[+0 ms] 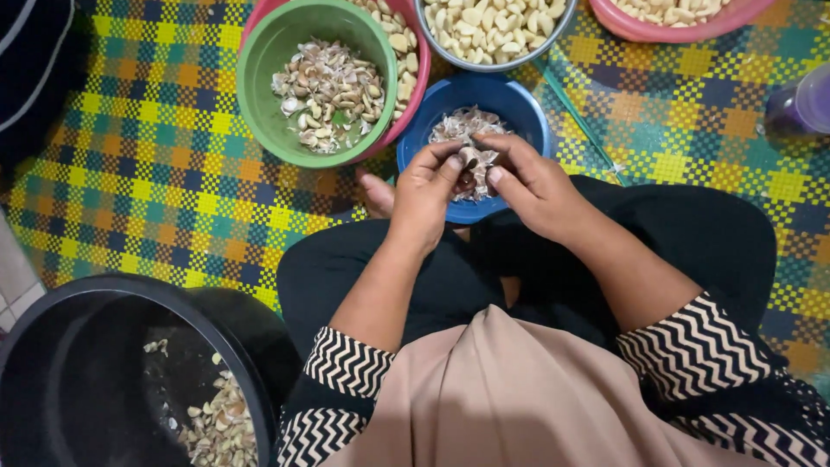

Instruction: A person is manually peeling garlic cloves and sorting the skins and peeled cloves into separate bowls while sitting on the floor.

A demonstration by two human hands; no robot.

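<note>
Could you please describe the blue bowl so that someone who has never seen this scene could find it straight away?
Start from the chequered mat and follow the person's two hands forward. The left hand and right hand meet over the blue bowl, which holds papery skins. It alone is blue; the green bowl sits beside it.

checkered woven mat [156,173] | on it: green bowl [259,95], blue bowl [519,104], black tub [78,380], purple bottle [800,108]

Left hand [425,195] and right hand [532,186] close together, fingers [456,162] pinched inward
</note>
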